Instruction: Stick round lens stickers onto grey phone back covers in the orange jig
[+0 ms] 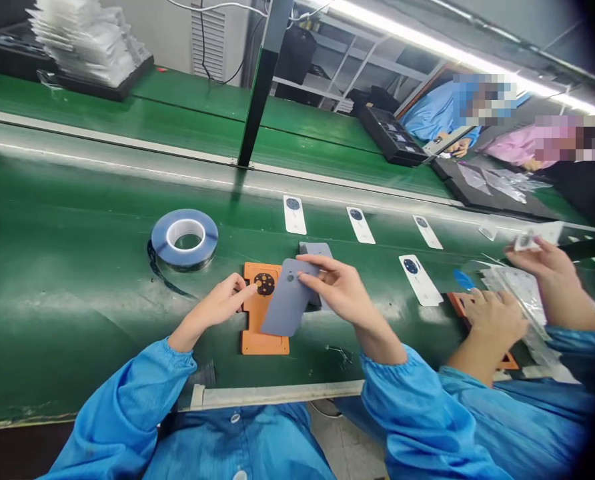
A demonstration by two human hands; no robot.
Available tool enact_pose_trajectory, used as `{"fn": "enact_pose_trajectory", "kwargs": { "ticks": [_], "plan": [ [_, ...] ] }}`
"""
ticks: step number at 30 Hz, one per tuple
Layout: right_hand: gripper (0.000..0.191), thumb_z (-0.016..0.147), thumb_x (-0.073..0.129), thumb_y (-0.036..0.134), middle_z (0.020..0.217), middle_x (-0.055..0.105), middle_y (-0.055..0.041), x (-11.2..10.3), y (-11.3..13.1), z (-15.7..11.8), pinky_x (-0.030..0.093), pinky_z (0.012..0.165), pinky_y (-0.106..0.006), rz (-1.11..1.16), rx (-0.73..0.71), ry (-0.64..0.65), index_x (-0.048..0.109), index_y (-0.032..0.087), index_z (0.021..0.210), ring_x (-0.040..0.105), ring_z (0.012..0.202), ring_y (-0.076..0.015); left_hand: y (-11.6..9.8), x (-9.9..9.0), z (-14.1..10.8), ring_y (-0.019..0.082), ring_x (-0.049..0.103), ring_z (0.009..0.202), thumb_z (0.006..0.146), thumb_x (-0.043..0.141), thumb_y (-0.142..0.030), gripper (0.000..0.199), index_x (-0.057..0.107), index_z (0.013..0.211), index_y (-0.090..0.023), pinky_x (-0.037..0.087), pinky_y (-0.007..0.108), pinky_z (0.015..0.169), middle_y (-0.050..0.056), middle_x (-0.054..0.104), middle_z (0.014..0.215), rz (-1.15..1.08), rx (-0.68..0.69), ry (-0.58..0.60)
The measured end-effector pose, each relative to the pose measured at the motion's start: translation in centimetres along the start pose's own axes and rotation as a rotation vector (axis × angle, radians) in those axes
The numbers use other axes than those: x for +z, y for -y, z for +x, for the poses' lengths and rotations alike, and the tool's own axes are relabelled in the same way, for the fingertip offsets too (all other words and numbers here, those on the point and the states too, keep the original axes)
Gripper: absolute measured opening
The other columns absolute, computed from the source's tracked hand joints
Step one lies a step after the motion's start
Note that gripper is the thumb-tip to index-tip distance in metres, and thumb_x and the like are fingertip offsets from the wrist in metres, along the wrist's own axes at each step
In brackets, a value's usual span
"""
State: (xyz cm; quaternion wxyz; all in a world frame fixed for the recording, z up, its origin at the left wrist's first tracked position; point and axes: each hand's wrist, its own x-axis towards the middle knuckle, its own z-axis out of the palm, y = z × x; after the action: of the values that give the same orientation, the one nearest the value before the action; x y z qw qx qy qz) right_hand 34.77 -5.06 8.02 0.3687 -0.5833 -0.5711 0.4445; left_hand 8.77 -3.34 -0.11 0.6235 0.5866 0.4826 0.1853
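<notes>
An orange fixture (255, 341) lies on the green bench, with a round black camera-ring piece (265, 285) near its top. My left hand (222, 300) is at the fixture's upper left edge, fingers bent, a fingertip by the black piece; whether it grips anything is unclear. Between the thumb and fingers of my right hand (340, 283) is a grey-blue back panel (287, 303) with a small hole, tilted over the right part of the fixture. Behind that hand a stack of similar grey panels (317, 249) is partly covered.
A blue tape roll (185, 238) rests left of the fixture, its loose strip trailing toward me. Several white cards with black rings (295, 215) lie beyond and to the right. At right, a co-worker's hands (497, 317) work over another orange fixture (507, 361) and clear plastic.
</notes>
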Motion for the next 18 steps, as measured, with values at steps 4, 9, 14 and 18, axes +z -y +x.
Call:
{"fn": "enact_pose_trajectory", "kwargs": {
  "ticks": [4,9,14,18],
  "plan": [
    [0.039,0.085,0.075,0.042,0.107,0.076,-0.0080,3.5,-2.3,0.3,0.062,0.083,-0.038,0.059,0.013,0.072,0.072,0.020,0.117,0.074,0.090,-0.0234,-0.1,-0.3,-0.1,0.016,0.058,0.069,0.085,0.056,-0.069,0.047,0.047,0.088,-0.023,0.041,0.026,0.059,-0.003,0.061,0.073,0.032,0.002,0.049],
    [0.032,0.092,0.066,0.036,0.114,0.073,-0.0075,4.1,-4.0,0.7,0.061,0.087,-0.039,-0.096,-0.074,0.086,0.069,0.023,0.121,0.071,0.098,-0.0230,0.6,0.0,0.2,0.014,0.050,0.064,0.074,0.075,-0.057,0.046,0.043,0.078,-0.023,0.037,0.027,0.058,-0.005,0.054,0.071,0.192,0.060,0.012],
    [0.041,0.093,0.057,0.023,0.121,0.063,-0.0108,4.6,-5.2,1.1,0.056,0.097,-0.046,-0.491,-0.278,0.099,0.061,0.024,0.133,0.063,0.111,-0.0261,0.5,0.7,0.3,0.014,0.047,0.066,0.077,0.073,-0.036,0.039,0.037,0.068,-0.022,0.034,0.028,0.060,-0.004,0.049,0.075,0.344,0.172,-0.031],
    [0.047,0.093,0.055,0.022,0.141,0.049,-0.0212,5.9,-6.2,0.7,0.046,0.109,-0.054,-0.826,-0.383,0.052,0.056,0.014,0.140,0.048,0.132,-0.0352,0.4,1.1,0.3,0.014,0.046,0.068,0.079,0.068,-0.025,0.036,0.035,0.065,-0.021,0.034,0.029,0.063,-0.003,0.048,0.080,0.410,0.211,-0.023]
  ]
}}
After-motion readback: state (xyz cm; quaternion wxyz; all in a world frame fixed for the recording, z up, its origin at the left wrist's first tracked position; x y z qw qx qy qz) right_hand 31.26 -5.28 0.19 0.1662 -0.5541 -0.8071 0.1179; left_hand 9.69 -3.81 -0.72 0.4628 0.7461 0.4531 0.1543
